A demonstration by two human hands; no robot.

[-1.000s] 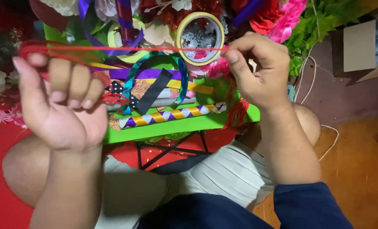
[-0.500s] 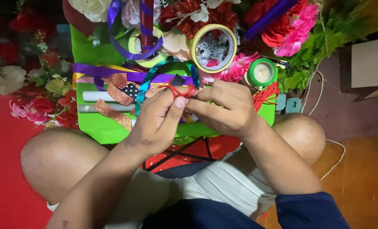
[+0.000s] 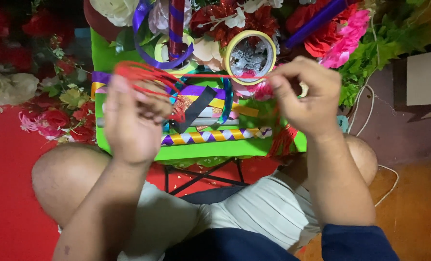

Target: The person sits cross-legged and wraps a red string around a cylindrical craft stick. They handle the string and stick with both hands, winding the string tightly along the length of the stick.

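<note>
My left hand (image 3: 133, 118) is raised over the green tray, fingers spread, with loops of red ribbon (image 3: 145, 77) wound around them. A taut strand of the same ribbon runs right to my right hand (image 3: 305, 96), which pinches its end between thumb and fingers. Below the hands lie several ribbons, among them a purple-and-gold striped strip (image 3: 215, 136) and a black one (image 3: 196, 106). A yellow tape roll (image 3: 250, 54) stands just behind the strand.
The green tray (image 3: 201, 151) rests on a small folding stand over my knees. Artificial flowers in red, white and pink crowd the back and left (image 3: 51, 111). A cardboard box (image 3: 425, 77) and a white cord (image 3: 370, 104) lie at right. Red cloth covers the floor at left.
The hands were together at the tray's middle half a second ago. They have since pulled apart, stretching the red ribbon between them, with the left hand's fingers spread inside the loops.
</note>
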